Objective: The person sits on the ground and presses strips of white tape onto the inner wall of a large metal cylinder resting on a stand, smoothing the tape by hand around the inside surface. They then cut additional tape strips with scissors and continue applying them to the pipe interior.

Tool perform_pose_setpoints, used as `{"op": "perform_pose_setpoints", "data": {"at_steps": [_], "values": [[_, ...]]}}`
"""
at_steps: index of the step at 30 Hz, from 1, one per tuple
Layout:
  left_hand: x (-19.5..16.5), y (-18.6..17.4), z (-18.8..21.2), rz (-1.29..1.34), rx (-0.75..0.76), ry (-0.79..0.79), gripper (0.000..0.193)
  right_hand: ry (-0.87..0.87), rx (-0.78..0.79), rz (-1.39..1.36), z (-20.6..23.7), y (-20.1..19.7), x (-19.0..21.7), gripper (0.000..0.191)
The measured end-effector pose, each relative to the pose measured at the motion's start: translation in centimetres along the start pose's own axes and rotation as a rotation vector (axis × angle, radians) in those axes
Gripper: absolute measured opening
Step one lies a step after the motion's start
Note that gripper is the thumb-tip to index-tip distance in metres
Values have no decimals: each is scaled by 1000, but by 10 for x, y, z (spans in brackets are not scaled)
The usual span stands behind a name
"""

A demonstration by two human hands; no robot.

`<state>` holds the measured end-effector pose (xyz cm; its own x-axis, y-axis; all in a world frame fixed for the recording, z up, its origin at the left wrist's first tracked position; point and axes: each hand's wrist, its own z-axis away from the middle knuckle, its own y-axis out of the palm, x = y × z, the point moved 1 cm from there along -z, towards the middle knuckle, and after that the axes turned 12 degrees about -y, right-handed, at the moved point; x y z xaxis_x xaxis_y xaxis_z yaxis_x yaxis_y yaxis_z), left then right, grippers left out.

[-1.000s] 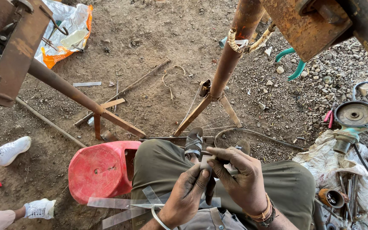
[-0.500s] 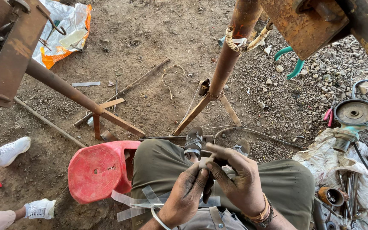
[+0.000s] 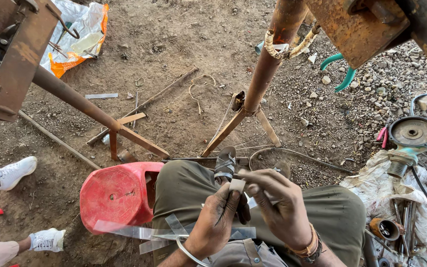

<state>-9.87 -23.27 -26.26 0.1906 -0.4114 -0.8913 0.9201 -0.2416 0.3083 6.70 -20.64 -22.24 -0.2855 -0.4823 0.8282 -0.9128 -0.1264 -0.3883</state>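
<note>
Both hands pinch one small metal piece (image 3: 236, 185): left hand (image 3: 217, 223), right hand (image 3: 278, 206). Its sharp edge could cut me if my grip slips.

Rusty rough metal pipe (image 3: 273, 54), scuffed red plastic stool (image 3: 117, 195)

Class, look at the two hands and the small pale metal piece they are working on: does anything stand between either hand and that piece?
Nothing visible does. The left hand and right hand both already touch the small pale metal piece, pinched at their fingertips above the lap. Thin metal strips lie below, clear of it.
</note>
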Motion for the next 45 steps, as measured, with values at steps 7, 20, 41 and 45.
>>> {"op": "perform_pose_setpoints", "data": {"at_steps": [7,20,41,45], "values": [[4,-28,-16,313,-80,95,30,148,-109,-1,12,4,-15,20],[-30,-85,-31,589,-536,466,23,235,897,29,52,101,-67,15],[-12,-140,-102,865,-352,491,29,544,893,-103,62,101,-82,22],[-6,-133,-123,910,-332,485,30,727,809,-308,66,95,-93,21]]}}
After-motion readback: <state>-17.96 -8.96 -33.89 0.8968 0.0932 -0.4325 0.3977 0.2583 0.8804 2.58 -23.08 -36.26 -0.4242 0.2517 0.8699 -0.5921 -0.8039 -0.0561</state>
